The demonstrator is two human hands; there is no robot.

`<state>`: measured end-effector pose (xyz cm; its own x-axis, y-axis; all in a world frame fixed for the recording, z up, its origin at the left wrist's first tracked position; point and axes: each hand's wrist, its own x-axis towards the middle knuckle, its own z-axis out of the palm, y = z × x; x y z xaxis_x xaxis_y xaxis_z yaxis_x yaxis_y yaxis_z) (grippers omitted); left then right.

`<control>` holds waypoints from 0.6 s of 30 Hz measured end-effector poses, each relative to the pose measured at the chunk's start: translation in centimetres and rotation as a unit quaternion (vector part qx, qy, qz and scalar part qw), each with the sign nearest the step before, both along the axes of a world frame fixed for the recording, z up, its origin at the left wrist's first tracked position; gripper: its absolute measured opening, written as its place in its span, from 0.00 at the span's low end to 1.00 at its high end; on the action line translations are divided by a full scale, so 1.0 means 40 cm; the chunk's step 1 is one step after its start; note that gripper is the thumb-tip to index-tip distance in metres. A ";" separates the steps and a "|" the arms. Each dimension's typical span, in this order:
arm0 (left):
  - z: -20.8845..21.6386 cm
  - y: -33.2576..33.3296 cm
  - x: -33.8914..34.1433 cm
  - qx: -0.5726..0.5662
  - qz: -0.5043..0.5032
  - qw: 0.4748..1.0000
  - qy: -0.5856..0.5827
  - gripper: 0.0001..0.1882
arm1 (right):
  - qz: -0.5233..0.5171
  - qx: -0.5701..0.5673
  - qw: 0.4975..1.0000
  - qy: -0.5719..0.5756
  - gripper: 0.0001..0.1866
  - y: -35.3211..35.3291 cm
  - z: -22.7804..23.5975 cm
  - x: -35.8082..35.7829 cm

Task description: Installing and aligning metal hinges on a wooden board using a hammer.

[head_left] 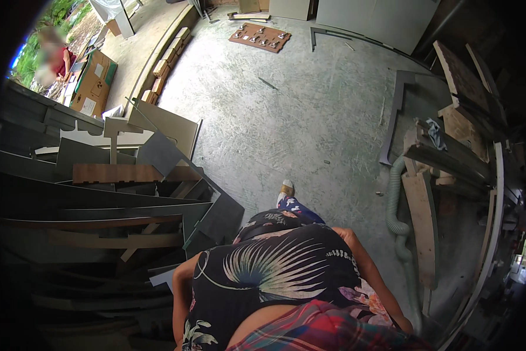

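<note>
Both my arms hang beside my body, in a dark floral top with a red plaid cloth at the waist. At the right, my right hand [343, 232] shows only in part next to my hip; the top hides its fingers. My left forearm [184, 278] runs behind the top, so my left hand is out of sight. Nothing held can be made out on either side. A foot in a light shoe [287, 188] is stepping on the grey concrete floor [257, 134]. Stacked panel offcuts [216, 213] lie close by on my left.
A brown board with metal fittings [260, 37] lies ahead on the floor. On the right are a ribbed hose [395, 199], a curved wooden piece [420, 225] and a wooden stand [447, 152]. A person in red [64, 61] is by a cardboard box [94, 82] at far left.
</note>
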<state>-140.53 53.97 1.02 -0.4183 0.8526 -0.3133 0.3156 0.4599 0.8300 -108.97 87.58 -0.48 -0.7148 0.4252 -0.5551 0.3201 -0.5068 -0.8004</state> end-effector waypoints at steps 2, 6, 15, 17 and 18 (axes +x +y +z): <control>0.022 0.070 -0.023 0.016 0.019 0.999 0.024 0.21 | 0.013 -0.001 1.000 -0.002 0.07 0.105 0.033 -0.066; 0.040 0.147 -0.052 0.052 0.055 0.995 0.061 0.24 | 0.035 -0.004 0.999 -0.008 0.08 0.280 0.017 -0.164; 0.012 0.337 -0.305 -0.015 0.055 0.998 0.019 0.24 | 0.068 0.024 0.997 -0.029 0.05 0.528 0.051 -0.446; 0.012 0.419 -0.427 -0.038 0.034 0.998 -0.048 0.23 | 0.069 0.047 0.996 -0.020 0.04 0.559 0.057 -0.528; 0.014 0.477 -0.502 -0.049 0.022 0.995 -0.080 0.22 | 0.057 0.049 0.997 -0.018 0.04 0.574 0.068 -0.579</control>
